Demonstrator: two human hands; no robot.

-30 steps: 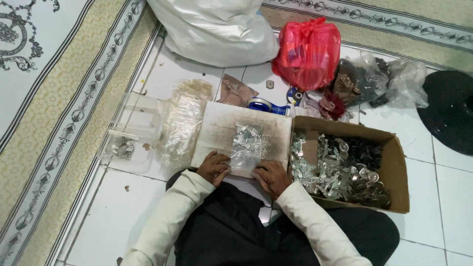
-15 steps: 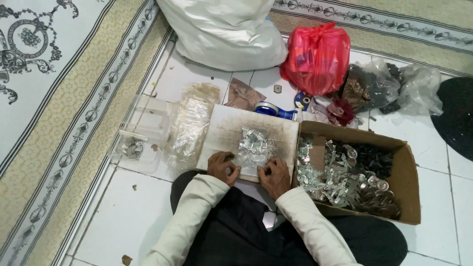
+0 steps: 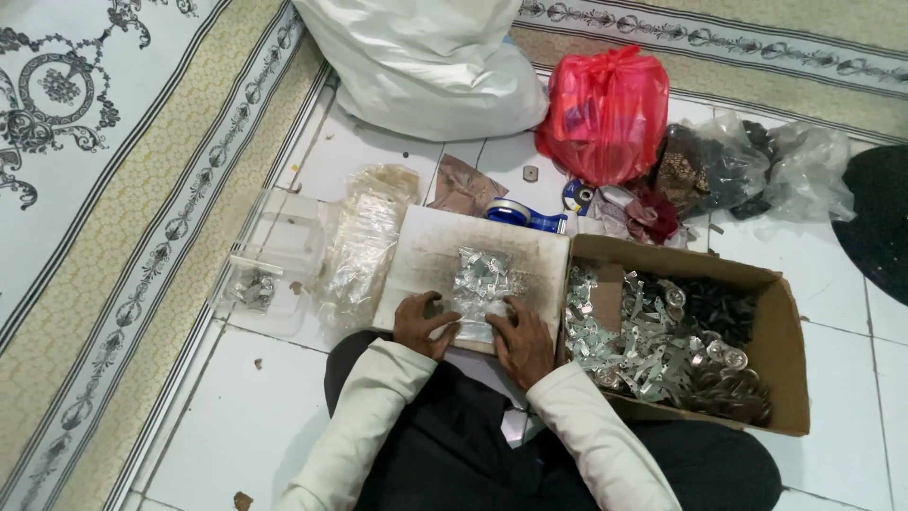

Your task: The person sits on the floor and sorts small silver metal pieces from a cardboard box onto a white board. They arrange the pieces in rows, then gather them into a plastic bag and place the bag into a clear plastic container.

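- Left hand [image 3: 423, 324] and right hand [image 3: 521, 339] rest apart, fingers pressing a small clear packet [image 3: 480, 287] of silvery bits.
- Packet lies on the white board [image 3: 427, 255], beside the cardboard box [image 3: 785, 341].

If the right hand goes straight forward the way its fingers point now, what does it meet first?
Probably the small clear bag of silvery metal pieces on the worn board; the right hand already touches its near edge. Beyond it lies the blue tape dispenser.

Left hand [image 3: 423, 323]: palm down, fingers curled, cream sleeve to the wrist. Right hand [image 3: 523, 342]: palm down, fingers spread forward, just beside the left; both forearms angled inward.
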